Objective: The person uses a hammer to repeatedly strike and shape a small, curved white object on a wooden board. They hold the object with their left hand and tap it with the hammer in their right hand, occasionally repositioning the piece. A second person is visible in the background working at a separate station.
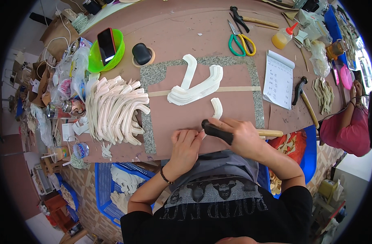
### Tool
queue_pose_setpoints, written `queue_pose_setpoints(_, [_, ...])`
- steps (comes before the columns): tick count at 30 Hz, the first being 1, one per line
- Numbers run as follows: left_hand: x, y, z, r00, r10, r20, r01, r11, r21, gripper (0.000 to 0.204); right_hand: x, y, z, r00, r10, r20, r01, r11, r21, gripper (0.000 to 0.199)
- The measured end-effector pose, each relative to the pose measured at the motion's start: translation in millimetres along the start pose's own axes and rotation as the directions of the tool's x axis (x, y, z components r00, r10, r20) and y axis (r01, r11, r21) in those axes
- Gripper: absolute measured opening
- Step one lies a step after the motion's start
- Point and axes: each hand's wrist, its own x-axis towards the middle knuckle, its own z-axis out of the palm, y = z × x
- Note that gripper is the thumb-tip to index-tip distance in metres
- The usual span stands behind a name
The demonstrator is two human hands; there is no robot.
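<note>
My right hand [239,136] is closed round a hammer, gripping close to its black head [217,132]; the wooden handle [271,133] sticks out to the right. The narrow end of the head is beside my left fingertips. My left hand [185,147] is closed, its fingers pinching the end of a white strip near the table's front edge. Just beyond the hammer lies a short curved white piece [216,108]; whether it joins the pinched strip is hidden. Farther off, several curved white strips [198,87] lie stacked on a brown-covered, stone-edged board [251,116].
A big pile of curved pale strips [114,110] is at left, near a green bowl [120,49] holding a phone [106,46]. Scissors [238,42], a notepad [278,79], a glue bottle [282,37] and another hammer [305,99] lie right. A person [348,126] sits at far right.
</note>
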Motion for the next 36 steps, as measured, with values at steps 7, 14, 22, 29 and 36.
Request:
queue_pose_setpoints(7, [1.0,-2.1,-13.3,0.995,0.076,0.062,-0.081,0.994,0.072,0.034,9.7,-2.2,-10.2,0.996,0.052,-0.071,-0.053,0.999,0.000,0.059])
queue_pose_setpoints(14, [4.5,-11.6,-12.7,0.991,-0.117,0.064,0.129,0.968,-0.218,0.025,2.7,13.6,-12.9,0.988,0.147,-0.037,-0.150,0.985,-0.082,0.054])
queue_pose_setpoints(22, [20.8,28.2,24.5,1.000,-0.004,-0.018,0.004,0.999,-0.042,0.025,-18.3,23.4,-13.4,0.974,0.225,0.007,-0.225,0.971,0.077,0.045])
queue_pose_setpoints(29, [23.6,13.8,9.6,0.983,0.166,0.084,-0.164,0.986,-0.030,0.027,-26.3,11.4,-15.4,0.994,0.093,-0.065,-0.093,0.996,-0.001,0.047])
queue_pose_setpoints(36, [27.1,-7.5,-3.3,0.916,0.351,0.192,-0.352,0.936,-0.031,0.030,-22.1,1.2,-27.8,0.986,0.143,-0.092,-0.146,0.989,-0.033,0.051])
